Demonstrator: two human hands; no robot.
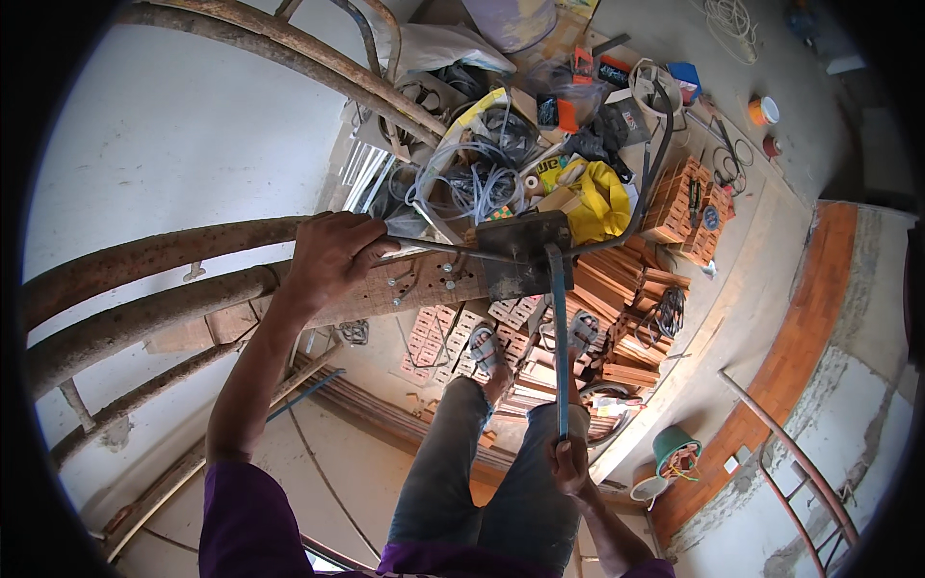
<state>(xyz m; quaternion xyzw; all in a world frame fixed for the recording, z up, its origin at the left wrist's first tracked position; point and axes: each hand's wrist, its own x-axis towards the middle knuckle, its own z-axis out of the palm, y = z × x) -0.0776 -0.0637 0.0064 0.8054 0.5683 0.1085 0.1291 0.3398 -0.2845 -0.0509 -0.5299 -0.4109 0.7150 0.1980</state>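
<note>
My left hand (332,252) is closed around the left end of a thin dark metal rod (448,249), beside a rusty scaffold pipe (164,252). The rod reaches a dark metal plate (499,275) fixed to the end of a wooden plank (361,292). Past the plate, a dark curved length (647,183) sweeps up and right; whether it is the same rod I cannot tell. My right hand (570,464) grips the lower end of a long blue metal lever (561,356). The lever's upper end rests at the plate. Several bolts (447,270) stick up from the plank.
Below me lie hollow orange bricks (434,337), under my sandalled feet (487,349). Beyond the plate is clutter: clear tubing (474,191), a yellow bag (602,202), boxes. A green bucket (676,448) stands at right, near a metal frame (785,438). Scaffold pipes cross the left side.
</note>
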